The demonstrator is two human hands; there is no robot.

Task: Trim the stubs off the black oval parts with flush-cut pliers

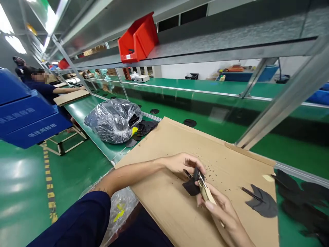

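In the head view, my left hand [182, 162] is closed on a thin, dark moulded piece [191, 187], curved and held above the cardboard. My right hand [226, 207] grips cutting nippers [205, 192] with cream handles. Their metal jaws are against the black piece or right beside it; I cannot tell whether they are closed on it. Small black bits [211, 171] lie scattered on the cardboard sheet [164, 144] behind my hands. To the right, a similar flat black piece with a thin stem [262, 200] rests on the cardboard.
A clear plastic bag [114, 120] of black pieces stands at the left, with loose black discs [145, 129] beside it. More black pieces [303, 202] are heaped at the right. A metal post [277, 85] and a shelf with a red bin [138, 39] rise beyond. Another person [42, 84] works far left.
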